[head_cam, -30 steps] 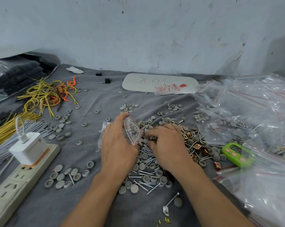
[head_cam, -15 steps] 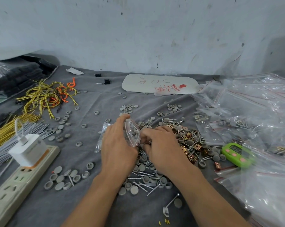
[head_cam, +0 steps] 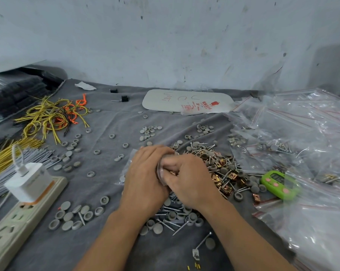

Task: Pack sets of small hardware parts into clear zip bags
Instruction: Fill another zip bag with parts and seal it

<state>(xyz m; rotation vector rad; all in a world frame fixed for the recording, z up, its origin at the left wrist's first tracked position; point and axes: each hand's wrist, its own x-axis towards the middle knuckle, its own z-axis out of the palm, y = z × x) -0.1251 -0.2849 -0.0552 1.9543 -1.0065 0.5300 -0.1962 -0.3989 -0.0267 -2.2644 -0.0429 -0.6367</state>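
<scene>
1. Clear plastic of a small zip bag (head_cam: 159, 173) is seen between both hands, kept just above the pile of screws, caps and clips (head_cam: 222, 171) so that parts are carried hardly at all.
2. The bag is pinched by the left hand (head_cam: 145, 178), whose grip is curled round the mouth, seemingly to keep it open.
3. The grip of the right hand (head_cam: 186, 177) is bunched at that mouth; whether parts are pinched cannot be told.
4. Rightward, room is crowded by a green timer (head_cam: 278, 183) and heaped bags (head_cam: 306, 133); leftward, bare counter cloth (head_cam: 106, 189) is left free before the power strip (head_cam: 18, 220).
</scene>
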